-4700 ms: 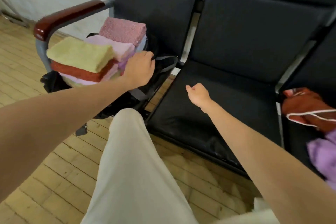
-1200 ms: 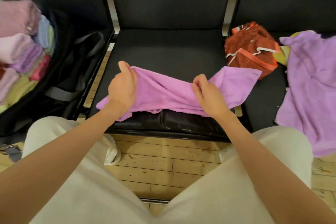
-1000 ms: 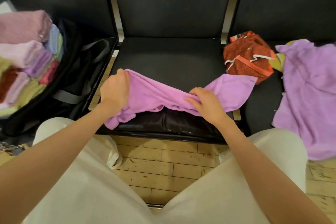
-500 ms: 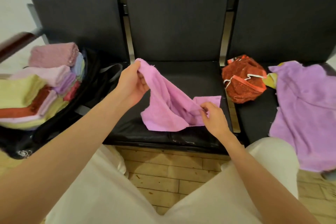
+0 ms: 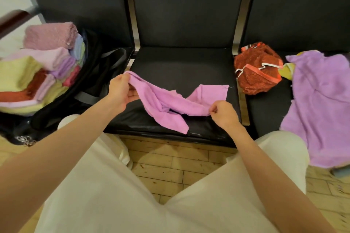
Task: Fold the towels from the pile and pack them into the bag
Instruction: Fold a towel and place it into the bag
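Pink towel (image 5: 166, 102), crumpled and twisted, on the middle seat cushion (image 5: 181, 64). Pinched at its left end by the left hand (image 5: 119, 91), at its near right edge by the right hand (image 5: 222, 112). Left of the cushion: black bag (image 5: 94, 73) with folded towels (image 5: 37, 66) stacked in it. Right of the cushion: red towel (image 5: 255, 70), then a spread purple towel (image 5: 320, 104). Wooden floor (image 5: 170, 164) below.

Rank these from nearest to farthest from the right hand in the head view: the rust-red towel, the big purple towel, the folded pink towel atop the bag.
From the right hand:
1. Rust-red towel, on the right seat, just beyond the hand.
2. Big purple towel, draped farther right.
3. Folded pink towel, far left atop the bag's stack.
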Demonstrator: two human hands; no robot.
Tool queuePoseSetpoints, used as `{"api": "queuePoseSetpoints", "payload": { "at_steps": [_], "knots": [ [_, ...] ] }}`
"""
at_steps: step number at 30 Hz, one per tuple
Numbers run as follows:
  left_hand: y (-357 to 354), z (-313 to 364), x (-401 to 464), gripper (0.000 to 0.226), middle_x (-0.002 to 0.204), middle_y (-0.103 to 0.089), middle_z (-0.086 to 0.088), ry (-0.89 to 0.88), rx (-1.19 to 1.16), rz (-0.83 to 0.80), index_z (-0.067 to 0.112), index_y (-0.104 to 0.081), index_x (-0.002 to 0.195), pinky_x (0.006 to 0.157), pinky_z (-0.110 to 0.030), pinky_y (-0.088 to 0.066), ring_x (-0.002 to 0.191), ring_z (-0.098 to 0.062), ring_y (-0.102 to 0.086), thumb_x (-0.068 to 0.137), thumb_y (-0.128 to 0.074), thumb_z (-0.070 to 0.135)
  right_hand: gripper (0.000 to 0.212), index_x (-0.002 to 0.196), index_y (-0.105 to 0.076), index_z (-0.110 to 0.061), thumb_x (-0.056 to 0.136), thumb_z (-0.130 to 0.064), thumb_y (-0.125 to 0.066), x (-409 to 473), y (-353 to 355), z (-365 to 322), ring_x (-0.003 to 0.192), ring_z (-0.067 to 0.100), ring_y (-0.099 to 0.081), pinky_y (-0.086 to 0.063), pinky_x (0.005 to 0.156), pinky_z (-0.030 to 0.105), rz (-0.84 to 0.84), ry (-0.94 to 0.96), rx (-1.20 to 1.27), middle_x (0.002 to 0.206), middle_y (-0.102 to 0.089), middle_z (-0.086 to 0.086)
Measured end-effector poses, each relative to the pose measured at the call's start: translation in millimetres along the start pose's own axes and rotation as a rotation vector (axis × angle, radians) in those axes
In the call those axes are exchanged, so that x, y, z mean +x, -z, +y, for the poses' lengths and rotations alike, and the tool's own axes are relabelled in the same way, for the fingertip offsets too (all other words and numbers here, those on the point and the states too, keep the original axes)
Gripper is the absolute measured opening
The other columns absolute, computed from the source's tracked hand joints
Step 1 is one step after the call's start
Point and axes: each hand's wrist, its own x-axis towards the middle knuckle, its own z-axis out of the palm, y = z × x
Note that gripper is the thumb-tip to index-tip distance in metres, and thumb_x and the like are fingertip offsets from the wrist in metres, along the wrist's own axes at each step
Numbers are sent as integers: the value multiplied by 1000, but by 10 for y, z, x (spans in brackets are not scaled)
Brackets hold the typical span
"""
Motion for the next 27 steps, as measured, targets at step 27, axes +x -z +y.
{"api": "queuePoseSetpoints", "payload": {
  "at_steps": [27],
  "knots": [
    [119, -49, -64, 24, 81, -68, -7, -45, 79, -1, 12, -60, 98, 58, -28, -59, 63, -15, -70, 102, -37, 16, 17, 104, -53, -12, 93, -1, -47, -312, -159, -455, 75, 20, -54, -47, 61, 29, -34, 511, 37, 96, -55, 2]
  ]
}}
